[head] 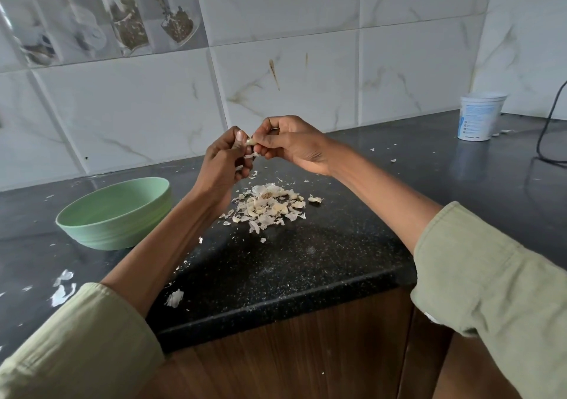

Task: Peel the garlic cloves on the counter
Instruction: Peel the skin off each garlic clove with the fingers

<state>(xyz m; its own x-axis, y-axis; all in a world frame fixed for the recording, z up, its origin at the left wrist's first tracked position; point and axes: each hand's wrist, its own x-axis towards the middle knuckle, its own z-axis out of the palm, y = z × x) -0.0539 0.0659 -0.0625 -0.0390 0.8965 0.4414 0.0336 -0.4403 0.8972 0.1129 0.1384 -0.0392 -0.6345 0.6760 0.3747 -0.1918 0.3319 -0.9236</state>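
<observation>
A small pale garlic clove point(250, 142) is held in the air above the black counter point(306, 260), pinched between both hands. My left hand point(224, 162) grips it from the left with thumb on top. Fingertips of my right hand point(288, 142) pinch its right end. A bit of loose skin point(250, 155) hangs under the clove. Below the hands lies a heap of garlic skins and cloves point(270, 207) on the counter.
A green bowl point(115, 214) stands on the counter to the left. At the back right stands a white plastic tub point(480, 116), and a black cable point(549, 128) beside it. Skin flakes point(175, 298) are scattered toward the front edge. A tiled wall runs behind.
</observation>
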